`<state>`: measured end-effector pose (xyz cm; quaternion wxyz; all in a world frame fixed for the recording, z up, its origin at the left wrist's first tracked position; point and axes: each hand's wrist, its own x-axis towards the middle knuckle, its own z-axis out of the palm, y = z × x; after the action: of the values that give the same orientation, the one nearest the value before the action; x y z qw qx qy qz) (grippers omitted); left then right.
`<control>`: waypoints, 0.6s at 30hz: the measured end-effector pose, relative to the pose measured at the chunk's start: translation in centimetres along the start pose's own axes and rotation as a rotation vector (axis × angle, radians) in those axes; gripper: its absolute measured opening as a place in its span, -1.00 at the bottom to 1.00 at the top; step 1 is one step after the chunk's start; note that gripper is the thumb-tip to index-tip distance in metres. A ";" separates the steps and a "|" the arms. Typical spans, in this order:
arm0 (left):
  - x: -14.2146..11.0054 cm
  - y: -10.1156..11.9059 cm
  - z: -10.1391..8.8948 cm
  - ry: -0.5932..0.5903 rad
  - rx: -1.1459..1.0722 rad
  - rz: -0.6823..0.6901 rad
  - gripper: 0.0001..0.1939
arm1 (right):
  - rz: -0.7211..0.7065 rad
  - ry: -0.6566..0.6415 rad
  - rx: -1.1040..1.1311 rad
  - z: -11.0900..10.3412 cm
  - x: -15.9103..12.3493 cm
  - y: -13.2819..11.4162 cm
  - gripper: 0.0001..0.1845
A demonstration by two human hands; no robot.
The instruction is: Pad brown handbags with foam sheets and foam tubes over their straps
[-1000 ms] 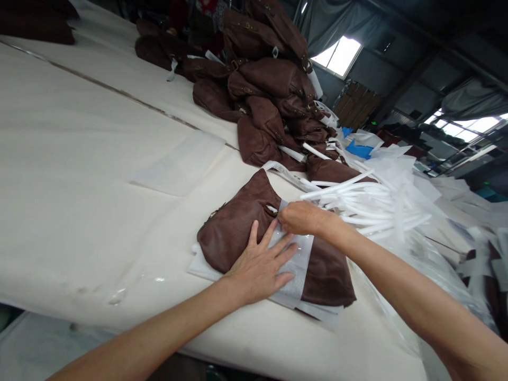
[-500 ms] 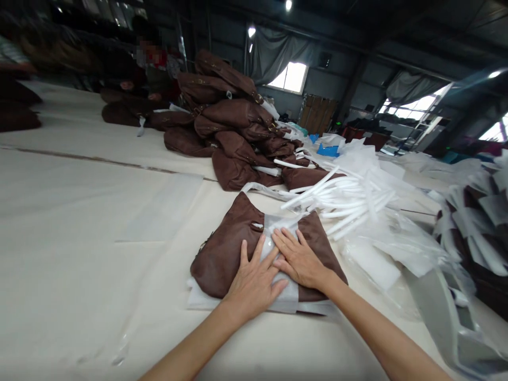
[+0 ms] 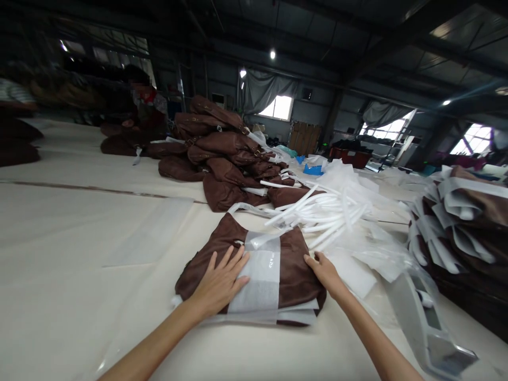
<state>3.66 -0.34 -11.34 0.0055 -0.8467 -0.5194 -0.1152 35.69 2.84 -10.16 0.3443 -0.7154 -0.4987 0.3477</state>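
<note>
A brown leather handbag [image 3: 296, 270] lies flat on the table in front of me. A translucent white band [image 3: 260, 275] wraps its middle, and white sheets stick out beneath its near edge. My left hand [image 3: 224, 283] rests palm down on the bag's left part, fingers spread, fingertips beside the band. At the bag's right edge, my right hand [image 3: 325, 272] is closed on the side, the thumb on top; its other fingers are partly hidden.
Brown bags [image 3: 226, 153] are heaped at the back. White foam tubes [image 3: 325, 211] lie behind my right hand. A grey tape dispenser [image 3: 420, 323] stands at right, near a stack of wrapped bags [image 3: 456, 227]. A thin sheet [image 3: 153, 233] lies left. A co-worker [image 3: 146, 111] is across the table.
My right hand has left the band and moved to the bag's right edge. My left hand has slid left off the band. The view has tilted up and shifted right.
</note>
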 end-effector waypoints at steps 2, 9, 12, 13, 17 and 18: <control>0.1 -1.2 -0.3 -0.006 -0.054 -0.037 -0.43 | 0.039 -0.036 0.058 0.0 0.1 0.3 -0.32; 0.1 -7.3 -3.6 0.094 -0.717 -0.768 -0.42 | 0.172 -0.295 0.424 0.7 0.3 -1.8 -0.62; -1.0 -8.8 -4.4 -0.180 -1.310 -0.871 -0.51 | 0.239 -0.461 0.563 0.9 -0.1 -2.8 -0.66; -1.8 -9.2 -4.7 -0.234 -1.445 -0.903 -0.54 | 0.248 -0.509 0.602 1.0 -0.5 -3.0 -0.66; -6.6 -10.4 -5.8 -0.298 -1.576 -0.927 -0.45 | 0.242 -0.670 0.839 1.9 -2.5 -3.4 -0.62; -7.8 -10.4 -6.1 -0.209 -1.434 -0.912 -0.40 | 0.244 -0.704 0.888 2.4 -3.0 -3.4 -0.59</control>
<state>-10.03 -3.21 -8.07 -0.6264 -0.3601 -0.6085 -0.3281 31.30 1.18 -8.07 0.3822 -0.3960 -0.3034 0.7779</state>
